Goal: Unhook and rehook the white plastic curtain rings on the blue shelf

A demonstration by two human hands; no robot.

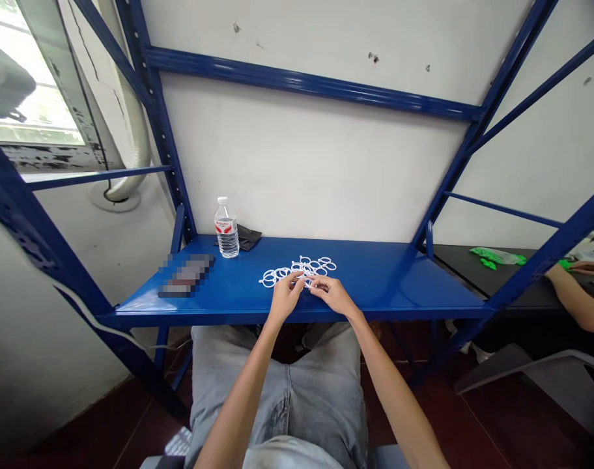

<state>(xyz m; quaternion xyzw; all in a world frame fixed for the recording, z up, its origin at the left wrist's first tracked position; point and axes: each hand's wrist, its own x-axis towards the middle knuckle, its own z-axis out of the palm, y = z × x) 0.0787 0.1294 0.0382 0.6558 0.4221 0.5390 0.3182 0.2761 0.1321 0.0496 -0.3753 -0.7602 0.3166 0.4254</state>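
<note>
A heap of several white plastic rings [299,269] lies in the middle of a blue metal shelf [385,286]. My left hand [286,294] and my right hand [332,293] meet at the near edge of the heap. Their fingertips are pinched together on a white ring between them. Both forearms reach up from my lap, over grey jeans.
A clear water bottle [226,229] stands at the shelf's back left, beside a black pouch [249,237]. A blurred dark object [185,276] lies at the left end. Blue rack uprights flank the shelf. Another person's arm [578,296] rests on a black table with green pieces [497,257] to the right.
</note>
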